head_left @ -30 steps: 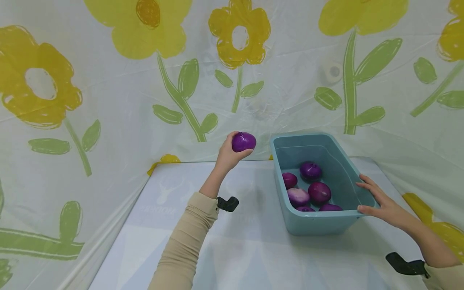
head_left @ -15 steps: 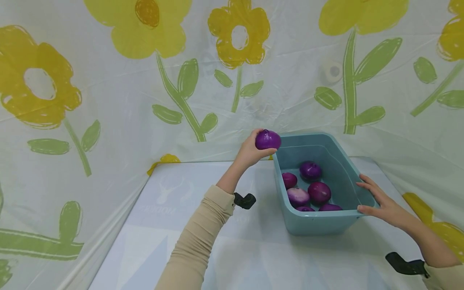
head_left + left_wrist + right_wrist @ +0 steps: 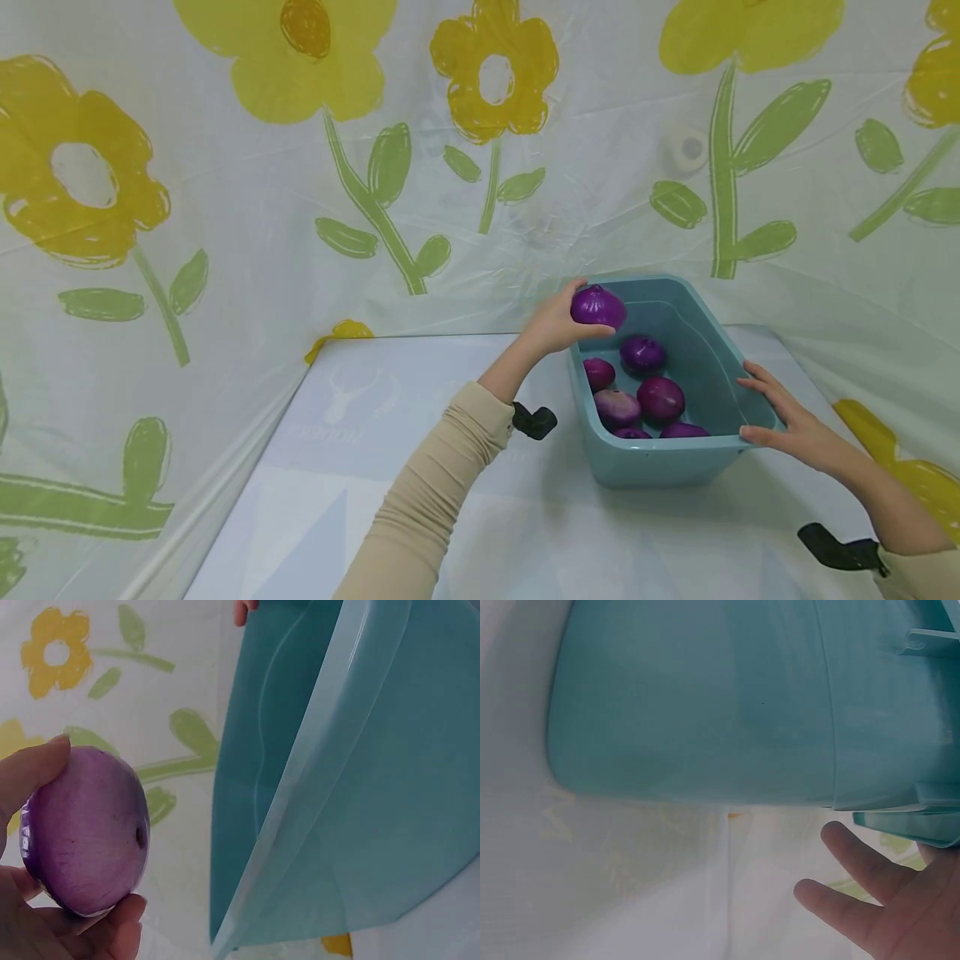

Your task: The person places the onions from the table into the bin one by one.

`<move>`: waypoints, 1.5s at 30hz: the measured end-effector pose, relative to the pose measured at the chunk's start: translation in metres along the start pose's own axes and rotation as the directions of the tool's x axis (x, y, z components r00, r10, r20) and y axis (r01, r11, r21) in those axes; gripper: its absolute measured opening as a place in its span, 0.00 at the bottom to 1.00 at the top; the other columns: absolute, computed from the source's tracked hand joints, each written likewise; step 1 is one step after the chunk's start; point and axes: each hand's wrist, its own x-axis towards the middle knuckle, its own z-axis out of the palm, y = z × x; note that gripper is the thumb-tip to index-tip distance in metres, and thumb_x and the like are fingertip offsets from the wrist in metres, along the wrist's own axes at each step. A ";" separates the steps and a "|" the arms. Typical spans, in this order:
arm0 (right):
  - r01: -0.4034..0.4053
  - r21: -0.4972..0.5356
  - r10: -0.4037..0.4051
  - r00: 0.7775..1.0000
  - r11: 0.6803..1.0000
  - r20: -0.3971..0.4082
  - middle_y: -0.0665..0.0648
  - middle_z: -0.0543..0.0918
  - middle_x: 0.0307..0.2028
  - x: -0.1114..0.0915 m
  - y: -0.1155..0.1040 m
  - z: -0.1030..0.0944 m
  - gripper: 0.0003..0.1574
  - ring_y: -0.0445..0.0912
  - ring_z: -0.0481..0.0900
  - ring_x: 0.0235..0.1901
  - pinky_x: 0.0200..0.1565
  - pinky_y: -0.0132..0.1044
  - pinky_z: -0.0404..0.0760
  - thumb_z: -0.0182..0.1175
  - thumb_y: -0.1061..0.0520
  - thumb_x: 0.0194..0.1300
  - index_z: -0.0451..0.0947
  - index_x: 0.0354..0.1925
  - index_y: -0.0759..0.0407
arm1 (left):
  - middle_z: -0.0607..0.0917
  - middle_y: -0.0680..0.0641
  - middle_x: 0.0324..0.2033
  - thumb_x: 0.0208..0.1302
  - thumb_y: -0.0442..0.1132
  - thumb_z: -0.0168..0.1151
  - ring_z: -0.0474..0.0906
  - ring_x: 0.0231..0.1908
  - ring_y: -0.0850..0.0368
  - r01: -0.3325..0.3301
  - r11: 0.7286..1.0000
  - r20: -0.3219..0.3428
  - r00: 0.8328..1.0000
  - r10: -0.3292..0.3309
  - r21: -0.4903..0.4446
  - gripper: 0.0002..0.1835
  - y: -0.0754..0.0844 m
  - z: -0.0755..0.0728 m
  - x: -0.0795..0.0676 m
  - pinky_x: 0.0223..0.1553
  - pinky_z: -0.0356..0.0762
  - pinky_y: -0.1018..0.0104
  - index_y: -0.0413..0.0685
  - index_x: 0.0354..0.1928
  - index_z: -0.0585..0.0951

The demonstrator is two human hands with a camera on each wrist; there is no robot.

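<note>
A purple onion (image 3: 597, 307) is held by my left hand (image 3: 557, 323), over the left rim of a teal bin (image 3: 660, 460). In the left wrist view, thumb and fingers grip the onion (image 3: 94, 832) from opposite sides, beside the bin's wall (image 3: 360, 787). Several more purple onions (image 3: 660, 400) lie inside the bin; the front wall partly hides the nearest ones. My right hand (image 3: 798, 429) rests on the bin's right rim near the front corner. From the right wrist view, that hand's fingers (image 3: 855, 859) are spread and fairly straight beside the bin's outer wall (image 3: 705, 705).
The bin stands on a white table (image 3: 420, 467) with pale blue patterns. Behind the table hangs a white curtain (image 3: 600, 192) printed with yellow flowers and green leaves. Black wrist cameras (image 3: 535, 422) sit at the cuffs of beige sleeves (image 3: 442, 483).
My left hand has carried the onion rightward, from above the table left of the bin to over the bin's left rim. The right hand and the bin have stayed put.
</note>
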 end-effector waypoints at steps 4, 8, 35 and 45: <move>0.000 0.005 0.000 1.000 1.000 0.002 0.30 0.33 0.67 0.000 0.000 0.000 0.43 0.67 0.31 0.66 0.42 0.78 0.50 0.55 0.60 0.59 0.47 0.66 0.69 | 0.71 0.46 0.58 0.48 0.55 0.69 0.72 0.53 0.51 0.002 1.000 0.038 0.999 -0.003 0.015 0.49 0.002 0.006 0.000 0.47 0.76 0.59 0.59 0.69 0.52; 0.007 0.007 -0.007 1.000 1.000 0.000 0.25 0.34 0.65 -0.001 0.000 0.001 0.42 0.50 0.29 0.70 0.43 0.78 0.49 0.55 0.60 0.59 0.47 0.66 0.70 | 0.68 0.46 0.62 0.49 0.55 0.68 0.72 0.54 0.51 -0.002 1.000 0.075 0.997 0.002 0.009 0.50 0.003 0.009 -0.003 0.50 0.74 0.57 0.60 0.70 0.50; 0.050 -0.044 -0.047 0.998 0.998 0.045 0.34 0.33 0.69 0.000 0.002 -0.006 0.42 0.28 0.31 0.66 0.45 0.77 0.47 0.55 0.62 0.60 0.47 0.66 0.70 | 0.60 0.44 0.67 0.58 0.58 0.58 0.57 0.65 0.47 -0.038 0.940 -0.062 0.996 0.063 0.338 0.43 -0.075 -0.033 -0.053 0.61 0.61 0.51 0.50 0.70 0.53; 0.061 -0.113 -0.061 0.998 0.992 0.004 0.30 0.36 0.67 -0.004 0.003 -0.019 0.39 0.17 0.33 0.60 0.47 0.78 0.40 0.53 0.62 0.62 0.48 0.65 0.72 | 0.61 0.39 0.64 0.59 0.62 0.54 0.61 0.61 0.38 0.008 0.816 -0.148 0.984 0.095 0.578 0.41 -0.112 -0.049 -0.094 0.58 0.61 0.45 0.47 0.68 0.57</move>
